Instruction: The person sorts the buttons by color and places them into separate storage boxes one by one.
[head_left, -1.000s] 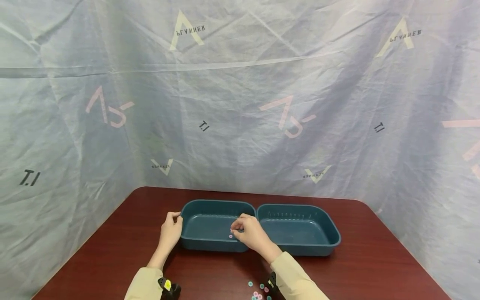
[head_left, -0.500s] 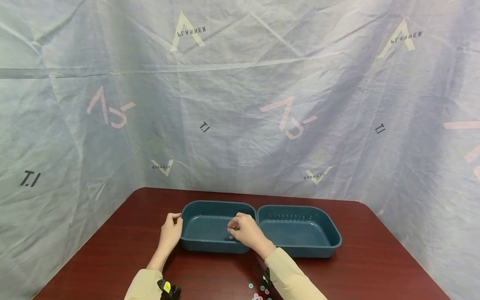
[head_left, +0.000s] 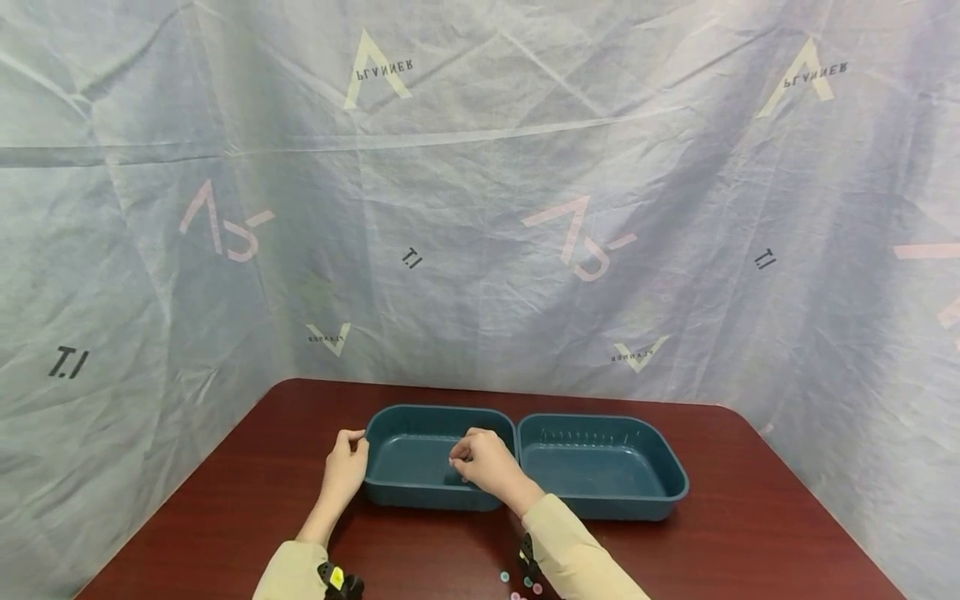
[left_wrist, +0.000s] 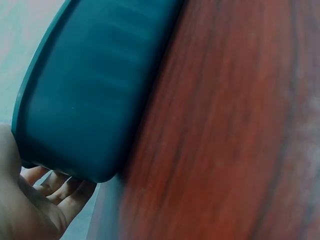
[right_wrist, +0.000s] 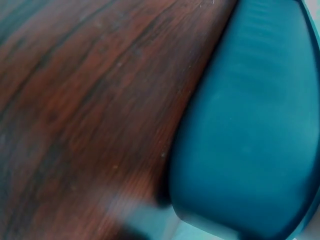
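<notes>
Two dark teal trays stand side by side on the table: a left tray [head_left: 397, 492] and a right tray [head_left: 630, 506]. My left hand [head_left: 346, 468] grips the left tray's left end; in the left wrist view its fingers [left_wrist: 67, 192] lie against the outside of the tray [left_wrist: 85, 100]. Over the inside of the left tray hovers my right hand [head_left: 486, 463], thumb and fingertips pinched together on what looks like a tiny pale pink button. Just below those fingers a small pink button [head_left: 465, 479] lies in the tray, partly hidden. The right wrist view shows tray wall [right_wrist: 245, 130], hardly any hand.
Several small pink and teal buttons [head_left: 505, 577] lie on the dark red wooden table [head_left: 750, 517] near the front, partly cut off by the frame's bottom edge. Black wrist cameras [head_left: 341, 581] are strapped to both wrists. A pale printed cloth [head_left: 480, 208] hangs around the table.
My right hand has shifted slightly left over the left tray, its fingertips moving away from the button lying there. The left hand keeps its hold. The head view has tilted up a little.
</notes>
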